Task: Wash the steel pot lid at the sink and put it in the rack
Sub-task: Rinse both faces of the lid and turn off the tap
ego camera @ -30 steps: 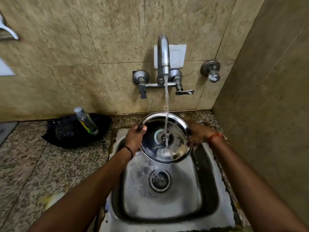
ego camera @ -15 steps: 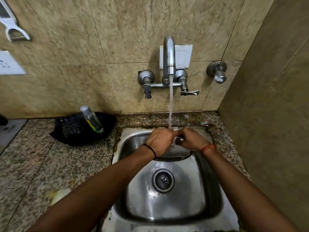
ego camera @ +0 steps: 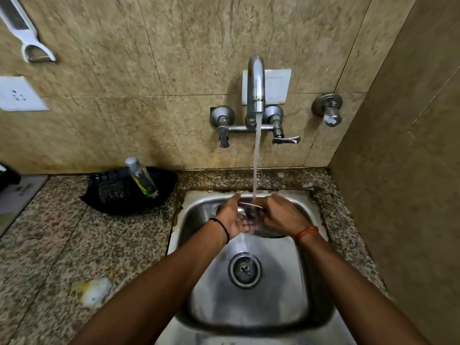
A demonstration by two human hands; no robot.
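I hold the lid [ego camera: 258, 224] over the sink [ego camera: 249, 307] under the tap [ego camera: 256, 83] stream, left hand [ego camera: 234, 220] and right hand [ego camera: 281, 216] both closed on its rim, so rinsing is underway and racking remains, with no rack in view.

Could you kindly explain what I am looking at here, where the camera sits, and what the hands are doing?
There is no machine: a person wears a wide-angle camera on the head, looking down at their own arms. The single view shows a steel sink set in a speckled stone counter. Water runs from the wall tap. Under the stream, the left hand and right hand hold the steel pot lid, mostly hidden behind them. On the counter to the left lies a black tray with a clear bottle leaning in it. A white peeler hangs on the tiled wall. No rack is in view.
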